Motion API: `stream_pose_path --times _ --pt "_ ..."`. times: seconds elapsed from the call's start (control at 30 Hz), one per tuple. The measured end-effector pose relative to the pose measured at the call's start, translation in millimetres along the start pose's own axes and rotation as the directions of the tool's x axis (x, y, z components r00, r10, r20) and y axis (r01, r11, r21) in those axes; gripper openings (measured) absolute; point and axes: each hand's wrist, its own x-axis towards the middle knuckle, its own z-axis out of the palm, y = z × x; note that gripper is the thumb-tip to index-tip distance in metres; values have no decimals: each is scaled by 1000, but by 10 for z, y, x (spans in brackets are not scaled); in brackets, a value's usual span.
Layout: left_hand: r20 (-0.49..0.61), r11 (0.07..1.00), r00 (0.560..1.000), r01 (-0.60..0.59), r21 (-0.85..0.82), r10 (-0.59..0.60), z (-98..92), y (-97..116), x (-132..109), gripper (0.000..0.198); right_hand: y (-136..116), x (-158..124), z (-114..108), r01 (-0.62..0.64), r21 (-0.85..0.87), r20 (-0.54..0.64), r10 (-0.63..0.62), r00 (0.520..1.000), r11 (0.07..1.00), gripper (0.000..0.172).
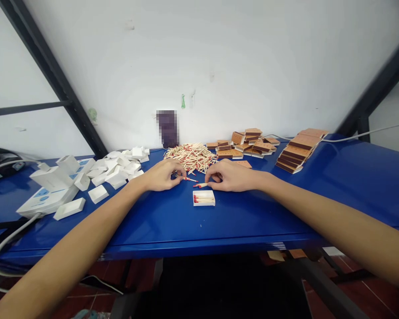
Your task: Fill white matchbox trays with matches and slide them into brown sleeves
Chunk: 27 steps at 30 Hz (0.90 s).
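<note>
A heap of red-tipped matches (pixel 190 156) lies on the blue table (pixel 173 221) in front of me. At the heap's left front, my left hand (pixel 164 174) pinches a match (pixel 189 179) that points to the right. My right hand (pixel 228 176) is closed on a few matches (pixel 200 185), their red heads toward the left. Just below the hands stands a small white matchbox tray (pixel 204 204) with several matches inside, heads to the left. The tips of some fingers are hidden behind the hands.
White matchbox trays (pixel 116 172) are piled at the left, beside a white power strip (pixel 46 197) with plugs. Brown matchbox sleeves (pixel 252 144) lie behind my right hand, and a row of them (pixel 301 149) leans further right. A pale wall (pixel 252 66) rises behind the table.
</note>
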Motion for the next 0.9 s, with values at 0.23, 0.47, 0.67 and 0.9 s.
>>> stream_pose_path --times 0.23,0.47,0.67,0.9 --pt "21 997 997 -76 -5 76 -24 -35 -13 21 0 -12 -39 -15 -7 29 15 999 1000 8" --pt "-56 990 990 -127 54 130 -6 25 -6 16 -23 -28 -100 -63 -38 81 65 995 997 3" --pt "-8 986 998 -66 153 68 -18 49 -11 20 2 -25 -107 -81 -66 67 86 994 995 4" --pt "50 996 998 -33 79 29 -10 67 7 26 21 -33 -87 -57 -61 55 61 997 996 6"
